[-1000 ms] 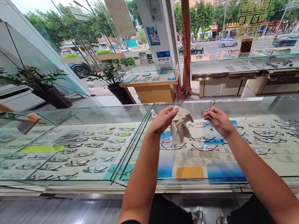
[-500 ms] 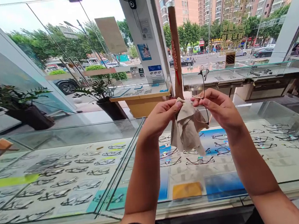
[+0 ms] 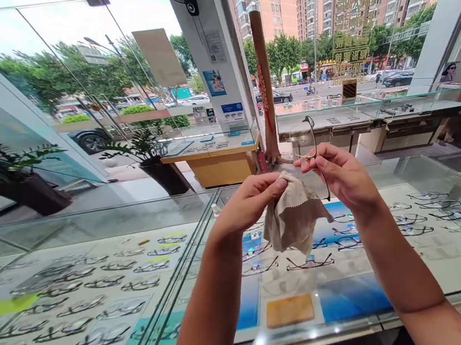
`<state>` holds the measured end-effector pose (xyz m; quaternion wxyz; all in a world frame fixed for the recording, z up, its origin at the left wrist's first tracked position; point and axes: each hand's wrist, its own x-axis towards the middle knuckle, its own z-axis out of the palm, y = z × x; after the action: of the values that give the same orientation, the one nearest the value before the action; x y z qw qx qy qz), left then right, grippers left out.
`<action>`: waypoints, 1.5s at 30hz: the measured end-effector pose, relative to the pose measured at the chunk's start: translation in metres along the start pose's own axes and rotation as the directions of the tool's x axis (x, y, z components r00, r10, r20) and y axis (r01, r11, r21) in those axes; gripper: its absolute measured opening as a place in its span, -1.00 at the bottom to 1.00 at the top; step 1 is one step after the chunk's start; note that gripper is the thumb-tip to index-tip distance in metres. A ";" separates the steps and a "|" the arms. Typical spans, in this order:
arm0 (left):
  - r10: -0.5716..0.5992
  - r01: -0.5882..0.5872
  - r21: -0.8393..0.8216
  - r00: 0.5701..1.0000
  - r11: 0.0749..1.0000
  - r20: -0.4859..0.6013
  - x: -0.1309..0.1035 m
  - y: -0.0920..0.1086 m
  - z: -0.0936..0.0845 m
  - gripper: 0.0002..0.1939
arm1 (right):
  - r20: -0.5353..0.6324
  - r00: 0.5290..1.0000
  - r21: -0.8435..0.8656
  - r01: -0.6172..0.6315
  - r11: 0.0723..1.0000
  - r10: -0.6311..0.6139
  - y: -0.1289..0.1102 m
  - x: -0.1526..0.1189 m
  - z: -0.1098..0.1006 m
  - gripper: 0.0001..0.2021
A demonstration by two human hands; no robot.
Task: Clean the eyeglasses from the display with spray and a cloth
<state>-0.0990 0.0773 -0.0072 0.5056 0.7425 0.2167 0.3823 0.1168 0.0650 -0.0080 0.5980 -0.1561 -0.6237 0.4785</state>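
A beige cloth with a zigzag edge [image 3: 297,214] hangs from my left hand [image 3: 254,200], which pinches its top between thumb and fingers. To the right, my right hand [image 3: 340,173] is closed on a thin-framed pair of glasses [image 3: 314,140], held upright with one end pointing up and the other hanging down by the cloth. Both hands are raised above the glass display case, a small gap between them. The lenses are hard to make out.
Below my hands, a glass display case [image 3: 292,330] holds rows of eyeglasses and a yellow-orange block [image 3: 289,311]. Beyond it stand a wooden counter [image 3: 221,168], a wooden post [image 3: 264,84], a potted plant [image 3: 167,172] and large windows onto a street.
My left hand and the cloth have moved down and away from the glasses, leaving a gap. My right hand still holds the glasses. The view has shifted slightly.
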 end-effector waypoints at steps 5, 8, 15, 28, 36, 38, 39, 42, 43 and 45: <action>-0.060 0.057 0.080 0.998 0.995 0.030 -0.002 0.005 0.001 -0.44 | 0.021 1.000 0.010 -0.017 1.000 0.016 -0.003 -0.001 -0.001 -0.72; -0.037 0.034 0.100 0.999 0.994 0.028 0.000 0.007 0.004 -0.43 | 0.022 1.000 -0.028 -0.016 0.999 0.016 -0.003 -0.001 0.001 -0.71; -0.048 0.040 -0.060 0.987 0.997 -0.154 0.003 0.004 0.012 -0.51 | 0.043 0.998 -0.022 -0.040 0.999 0.041 0.002 -0.001 0.005 -0.72; -0.100 -0.037 -0.416 0.948 0.909 -0.302 0.016 -0.016 0.034 -0.52 | -0.165 0.986 0.098 0.003 0.995 0.013 0.025 0.004 0.015 -0.65; -0.080 -0.048 -0.374 0.945 0.926 -0.319 0.012 -0.013 0.043 -0.48 | -0.192 0.981 0.077 0.018 0.997 -0.003 0.026 0.002 0.022 -0.63; -0.096 -0.024 -0.370 0.948 0.929 -0.304 0.011 -0.012 0.046 -0.45 | -0.194 0.981 0.076 0.032 0.997 -0.017 0.027 0.001 0.024 -0.63; -0.099 -0.015 -0.365 0.951 0.931 -0.293 0.011 -0.011 0.048 -0.45 | -0.196 0.980 0.079 0.042 0.996 -0.026 0.028 0.001 0.026 -0.63; -0.090 0.007 -0.314 0.963 0.949 -0.253 0.011 -0.011 0.052 -0.47 | -0.224 0.973 0.089 0.077 0.993 -0.055 0.029 0.001 0.028 -0.64; -0.088 0.012 -0.288 0.964 0.958 -0.251 0.011 -0.011 0.053 -0.48 | -0.239 0.969 0.086 0.088 0.992 -0.065 0.030 0.001 0.029 -0.65; -0.095 0.035 -0.221 0.960 0.975 -0.265 0.011 -0.011 0.053 -0.50 | -0.267 0.960 0.067 0.107 0.992 -0.086 0.030 0.001 0.028 -0.65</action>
<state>-0.0496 0.0581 -0.0241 0.5602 0.6161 0.2665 0.4854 0.0800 0.0688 -0.0257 0.7040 -0.1634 -0.5258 0.4486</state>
